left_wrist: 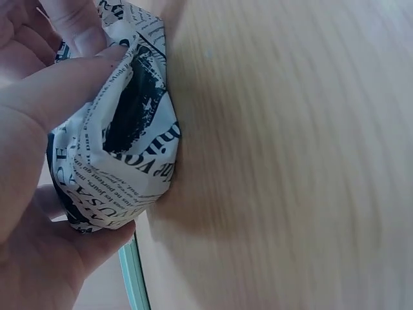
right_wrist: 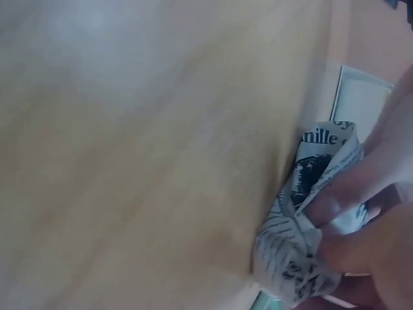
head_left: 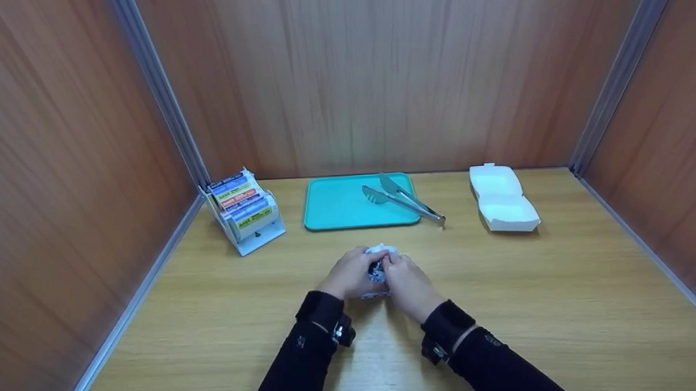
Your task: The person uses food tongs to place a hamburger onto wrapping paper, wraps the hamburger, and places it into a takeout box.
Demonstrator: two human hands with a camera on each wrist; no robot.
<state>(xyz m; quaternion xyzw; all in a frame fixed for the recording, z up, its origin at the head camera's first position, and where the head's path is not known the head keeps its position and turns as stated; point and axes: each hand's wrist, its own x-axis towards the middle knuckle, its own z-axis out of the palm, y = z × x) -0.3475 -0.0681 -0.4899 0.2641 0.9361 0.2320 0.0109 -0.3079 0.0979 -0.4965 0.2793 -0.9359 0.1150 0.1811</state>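
Between my two hands, low over the table, is a bundle of newsprint-patterned wrapping paper (head_left: 377, 272), folded and creased. Whatever lies inside it is hidden. My left hand (head_left: 354, 274) grips the bundle from its left side; in the left wrist view the thumb lies across the paper (left_wrist: 129, 184) and other fingers reach beneath it. On the opposite side my right hand (head_left: 412, 286) pinches a fold of the paper, and the right wrist view shows thumb and fingertips on the creased wrapper (right_wrist: 287, 242).
A turquoise tray (head_left: 336, 203) lies behind the hands, with metal tongs (head_left: 407, 202) across its right part. An opened white clamshell box (head_left: 506, 208) is at back right. At back left a white stand (head_left: 261, 239) holds printed packets (head_left: 244, 198). Wooden panels enclose the table.
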